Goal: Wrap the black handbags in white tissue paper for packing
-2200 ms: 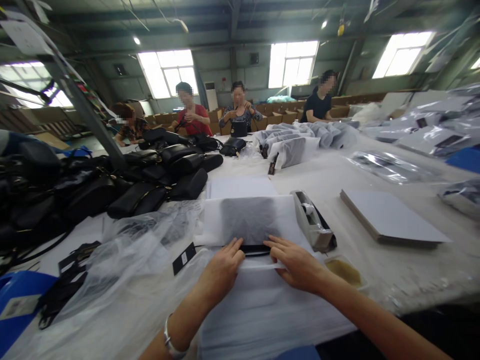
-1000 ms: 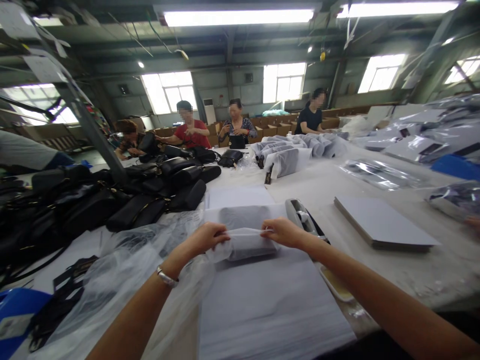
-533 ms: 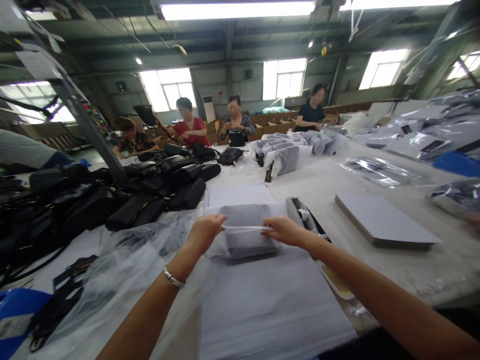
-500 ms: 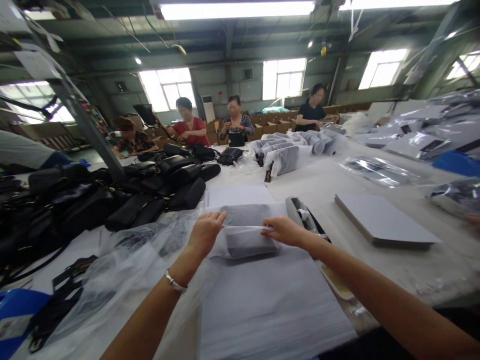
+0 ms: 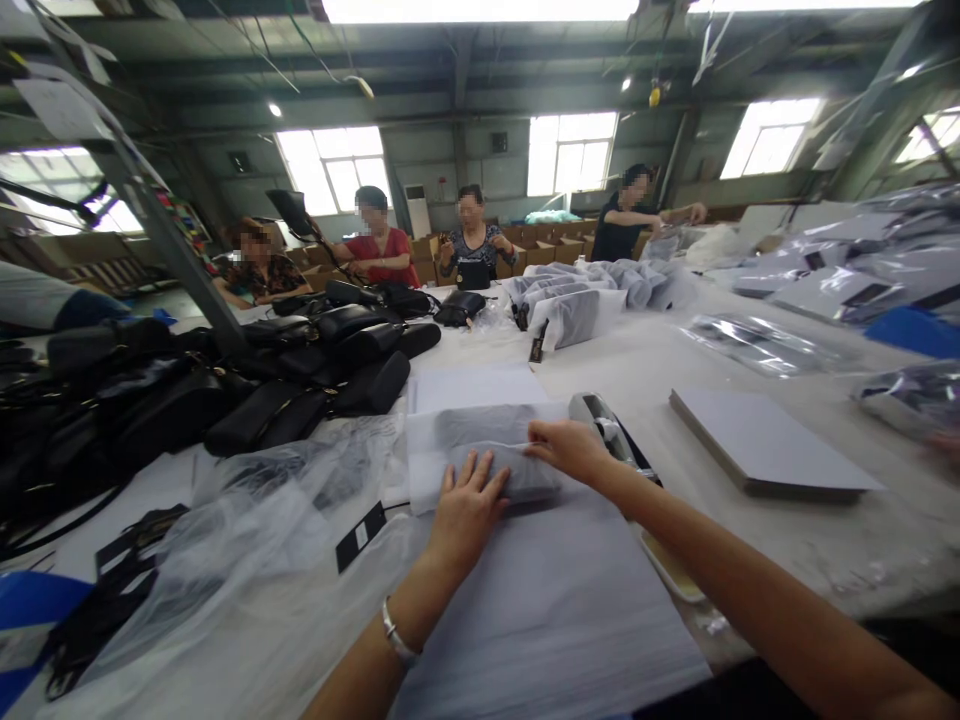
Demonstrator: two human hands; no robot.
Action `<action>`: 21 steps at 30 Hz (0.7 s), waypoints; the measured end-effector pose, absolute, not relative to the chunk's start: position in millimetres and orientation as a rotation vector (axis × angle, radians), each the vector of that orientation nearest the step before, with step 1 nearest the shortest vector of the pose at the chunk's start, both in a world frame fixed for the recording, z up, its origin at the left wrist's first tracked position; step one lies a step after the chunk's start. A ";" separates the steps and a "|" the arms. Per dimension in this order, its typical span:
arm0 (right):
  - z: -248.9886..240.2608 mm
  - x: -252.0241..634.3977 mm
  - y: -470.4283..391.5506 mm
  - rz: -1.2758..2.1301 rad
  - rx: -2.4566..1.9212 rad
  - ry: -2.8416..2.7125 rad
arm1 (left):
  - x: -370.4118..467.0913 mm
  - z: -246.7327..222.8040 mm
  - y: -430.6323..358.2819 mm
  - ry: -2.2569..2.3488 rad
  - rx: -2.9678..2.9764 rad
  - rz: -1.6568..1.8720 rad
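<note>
A dark bag wrapped in thin white tissue paper lies in front of me on a stack of white paper sheets. My left hand rests flat on the wrapped bundle's near side, fingers spread. At the bundle's right end, my right hand pinches the folded edge of the tissue paper. A black hang tag sticks out on a cord to the left of the bundle. Just beyond my right hand sits a grey tape dispenser.
Black handbags are heaped at left beside clear plastic bags. A pile of white boards lies at right. Tissue-wrapped bags stand in a row farther back. Several co-workers, one in a red shirt, are across the table.
My left hand has moved right and down from the bundle's left end onto its front, pressing the folded paper flat. The hang tag now shows. My right hand has barely moved.
</note>
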State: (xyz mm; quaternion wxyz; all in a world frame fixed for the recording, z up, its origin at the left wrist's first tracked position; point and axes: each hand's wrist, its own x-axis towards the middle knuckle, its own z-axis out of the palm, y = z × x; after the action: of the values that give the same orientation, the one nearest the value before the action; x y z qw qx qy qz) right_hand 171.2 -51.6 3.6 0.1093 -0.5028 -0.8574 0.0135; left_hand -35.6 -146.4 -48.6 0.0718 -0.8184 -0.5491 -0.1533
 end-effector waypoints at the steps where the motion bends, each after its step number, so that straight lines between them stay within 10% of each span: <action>1: 4.2 175.2 -50.4 0.004 -1.503 -2.497 | -35.7 -46.6 -146.6 -1.669 -2.456 -0.441; 10: -12.5 286.3 -72.3 -0.196 -1.536 -1.998 | -38.3 -46.3 -147.6 -1.685 -2.492 -0.396; 21: -38.0 301.4 -98.4 0.911 -1.642 -1.288 | -41.0 -52.4 -147.0 -1.636 -2.474 -0.362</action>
State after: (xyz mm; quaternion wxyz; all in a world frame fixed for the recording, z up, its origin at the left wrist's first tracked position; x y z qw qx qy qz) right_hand 301.4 -98.4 -38.0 0.4188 -0.6549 -0.5136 0.3633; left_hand -41.0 -147.0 -52.4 0.0770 -0.8256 -0.5459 -0.1207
